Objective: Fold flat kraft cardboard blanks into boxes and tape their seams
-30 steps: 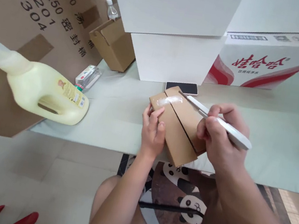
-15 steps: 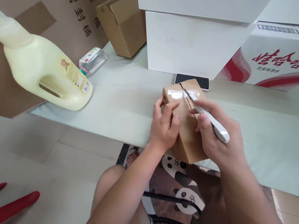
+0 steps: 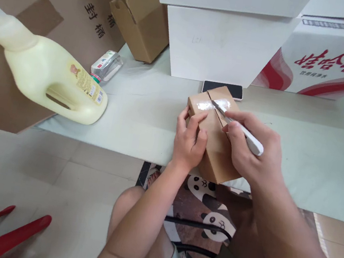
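Note:
A small brown cardboard box [image 3: 218, 147] lies at the table's front edge, its top flaps meeting in a long seam. Clear tape [image 3: 205, 104] crosses the seam near the far end. My left hand [image 3: 191, 139] grips the box's left side, thumb bent against the top. In my right hand [image 3: 254, 147] is a white-handled utility knife [image 3: 251, 140], held like a pen. Its blade tip touches the tape at the seam, or nearly so; the exact contact is too small to tell.
Behind the box lies a phone [image 3: 223, 89] against white cartons [image 3: 217, 46]. A large pale-yellow jug [image 3: 46, 72], a clear bottle [image 3: 109, 67] and an open brown box [image 3: 143, 23] stand to the left. A red-and-white carton [image 3: 328, 62] is at the back right.
The knife and my right hand have shifted very slightly, the tip staying near the tape and seam. My left hand keeps its hold. The whole view has moved a little.

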Demonstrator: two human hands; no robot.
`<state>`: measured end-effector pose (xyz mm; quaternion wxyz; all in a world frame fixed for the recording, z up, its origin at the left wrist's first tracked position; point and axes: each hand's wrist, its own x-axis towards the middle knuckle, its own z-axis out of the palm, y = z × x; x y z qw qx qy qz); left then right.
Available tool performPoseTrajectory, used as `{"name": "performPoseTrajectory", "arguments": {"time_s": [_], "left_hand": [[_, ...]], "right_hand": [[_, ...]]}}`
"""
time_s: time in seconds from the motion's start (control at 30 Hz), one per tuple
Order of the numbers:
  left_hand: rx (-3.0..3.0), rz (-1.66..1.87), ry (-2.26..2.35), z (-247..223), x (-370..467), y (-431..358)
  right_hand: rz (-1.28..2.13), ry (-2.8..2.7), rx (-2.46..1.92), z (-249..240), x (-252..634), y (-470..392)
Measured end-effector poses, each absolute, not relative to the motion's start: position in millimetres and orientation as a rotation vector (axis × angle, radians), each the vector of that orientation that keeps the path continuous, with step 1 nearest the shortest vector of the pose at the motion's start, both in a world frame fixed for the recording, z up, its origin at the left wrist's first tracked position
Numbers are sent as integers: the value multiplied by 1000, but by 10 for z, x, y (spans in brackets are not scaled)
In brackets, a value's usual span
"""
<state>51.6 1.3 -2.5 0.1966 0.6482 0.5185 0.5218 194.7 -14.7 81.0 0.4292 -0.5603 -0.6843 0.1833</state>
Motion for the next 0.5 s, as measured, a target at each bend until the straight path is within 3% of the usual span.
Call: {"name": "performPoseTrajectory", "arguments": {"time_s": [0.17, 0.43, 0.5], "left_hand": [[1793, 1460, 1460, -14, 497, 15], [1790, 1495, 1447, -18, 448, 57], [1787, 1508, 1456, -28, 429, 63]], "right_hand": [[542, -1605, -1407, 768, 1991, -196], [248, -1508, -1304, 803, 2091, -495], [325, -1485, -1302, 791, 2205, -650]]}}
